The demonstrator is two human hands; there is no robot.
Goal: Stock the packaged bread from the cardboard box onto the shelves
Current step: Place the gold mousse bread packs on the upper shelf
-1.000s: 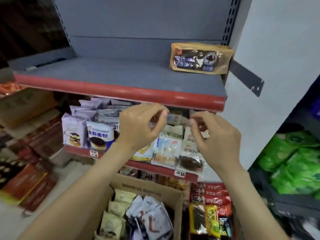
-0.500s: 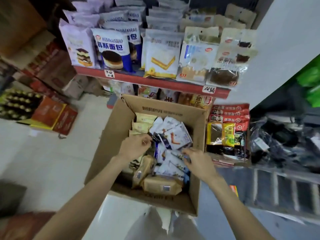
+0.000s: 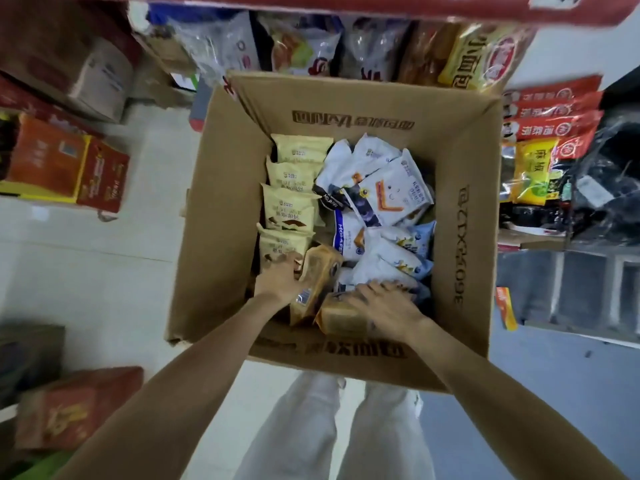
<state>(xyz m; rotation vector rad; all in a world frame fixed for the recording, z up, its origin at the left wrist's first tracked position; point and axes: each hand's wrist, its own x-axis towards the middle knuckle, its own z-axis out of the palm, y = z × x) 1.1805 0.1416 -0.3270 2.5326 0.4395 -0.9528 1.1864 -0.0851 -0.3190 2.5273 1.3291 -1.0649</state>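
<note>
Reaching into the open brown cardboard box, both hands work at its near edge: the left hand curls round a tan paper-look bread packet standing tilted, the right hand lies with fingers spread on a second tan packet lying flat. Pale yellow packets line the left wall, white-and-blue packets crowd the right, leaving little free room

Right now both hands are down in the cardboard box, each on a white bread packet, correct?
Not quite. The head view shows both hands in the cardboard box, but the left hand and right hand are on brown packets, not white ones.
</note>
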